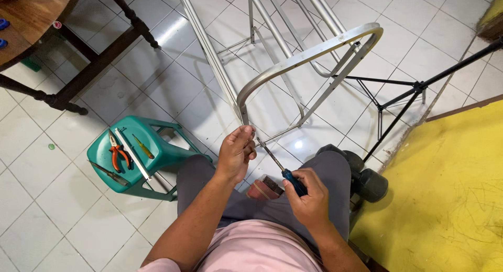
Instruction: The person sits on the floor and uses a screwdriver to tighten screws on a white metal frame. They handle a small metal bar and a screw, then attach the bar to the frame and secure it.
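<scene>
A silver aluminium frame point(309, 54) of bent tubes leans over the white tiled floor in front of me. My left hand point(237, 152) grips the lower end of its curved bar, fingers curled around the tube. My right hand point(309, 196) holds a screwdriver point(280, 168) by its dark blue handle. The shaft points up and left, with its tip touching the frame's end right beside my left fingers. Both hands hover above my knees, which are in grey trousers.
A green plastic stool point(141, 154) at my left carries orange-handled pliers point(118, 156), a metal strip and a yellow-handled tool. A dark wooden table point(31, 20) stands far left. A black tripod point(414, 89) and a yellow surface point(445, 193) lie right. Black wheels sit by my right knee.
</scene>
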